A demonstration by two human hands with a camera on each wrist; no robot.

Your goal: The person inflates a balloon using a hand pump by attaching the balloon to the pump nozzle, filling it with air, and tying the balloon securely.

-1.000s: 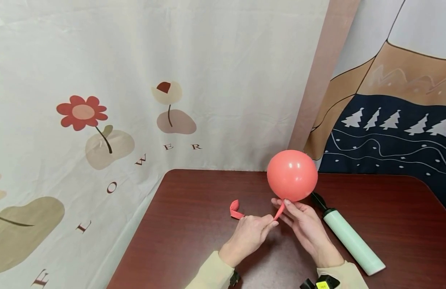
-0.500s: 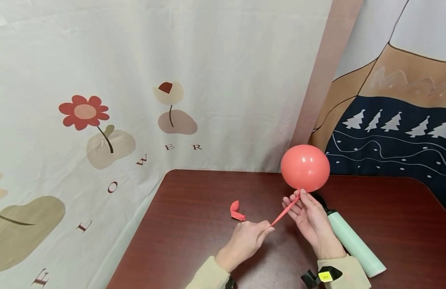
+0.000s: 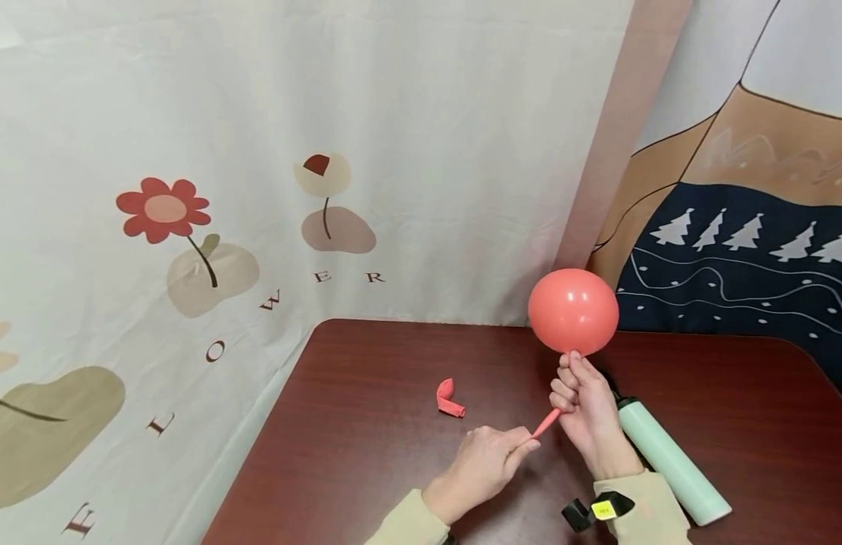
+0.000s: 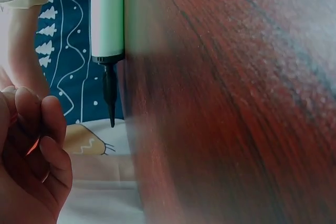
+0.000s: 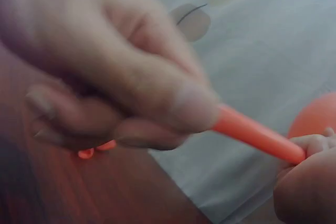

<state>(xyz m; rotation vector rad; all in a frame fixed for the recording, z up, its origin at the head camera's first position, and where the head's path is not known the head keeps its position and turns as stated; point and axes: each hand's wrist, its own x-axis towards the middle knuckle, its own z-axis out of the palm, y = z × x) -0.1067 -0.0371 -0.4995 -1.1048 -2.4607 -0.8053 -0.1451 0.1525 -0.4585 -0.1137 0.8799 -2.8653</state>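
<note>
An inflated coral-red balloon (image 3: pixel 574 310) stands above my right hand (image 3: pixel 591 409), which grips its neck just below the round body with curled fingers. Lower and to the left, my left hand (image 3: pixel 485 462) pinches the far end of the neck between thumb and index finger. Between both hands the neck (image 5: pixel 257 132) runs as a stretched tube in the right wrist view. Curled fingers of the left hand (image 4: pixel 39 161) show at the left edge of the left wrist view. A deflated red balloon (image 3: pixel 451 407) lies bent on the table, beyond the left hand.
A mint-green hand pump (image 3: pixel 676 462) with a black nozzle lies on the dark red wooden table (image 3: pixel 366 393), right of the right hand. A printed curtain (image 3: pixel 428 151) hangs along the table's back edge.
The balloon has moved right and slightly up. My right hand's fingers have gone from extended to curled around the neck. My left hand has dipped, then moved right, still pinching the neck's end.
</note>
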